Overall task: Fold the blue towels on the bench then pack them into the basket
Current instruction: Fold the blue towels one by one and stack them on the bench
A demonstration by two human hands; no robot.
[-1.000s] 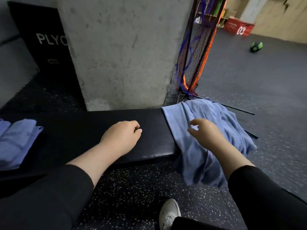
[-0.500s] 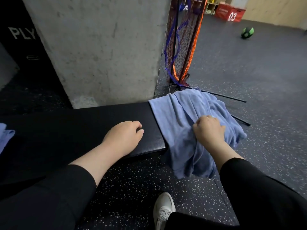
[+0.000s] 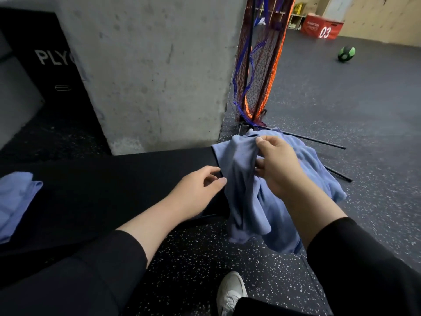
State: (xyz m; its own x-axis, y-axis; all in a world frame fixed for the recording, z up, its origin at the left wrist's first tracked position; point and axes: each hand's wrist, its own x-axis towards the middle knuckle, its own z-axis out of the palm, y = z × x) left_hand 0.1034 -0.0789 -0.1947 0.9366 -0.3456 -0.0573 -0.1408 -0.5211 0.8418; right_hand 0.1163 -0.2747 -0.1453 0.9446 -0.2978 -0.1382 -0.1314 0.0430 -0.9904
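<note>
I work from the single head view. The crumpled blue cotton towel point(image 3: 248, 197) lies draped over the right end of the black padded table point(image 3: 114, 179), at about 2 o'clock from the view's centre. Part of it rests on the table top; the rest hangs off the end and the near edge toward the speckled rubber floor point(image 3: 341, 106).

Hand states:
1. My right hand point(image 3: 276, 166) grasps the towel. Its fingers point(image 3: 262, 140) pinch a raised fold near the top of the heap, and the cloth bunches beneath the palm.
2. My left hand point(image 3: 196, 190) is released. Its fingers are loosely curled and hold nothing. The fingertips sit just beside the towel's left edge; whether they touch it I cannot tell.

Governing relation: the towel lies at 3 o'clock from the left fingers, and its long axis runs from 12 o'clock to 6 o'clock, from the pinched fold down to the hanging hem. The right hand is already on the cloth; the left is the nearer free hand to the left edge. I judge that the next move calls for the left fingers to take that edge, so both hands can spread the towel flat over the bare table at 9 o'clock.

A second pale-blue towel, folded point(image 3: 16, 201), lies on the table at the far 9 o'clock margin. The basket is not in view.
</note>
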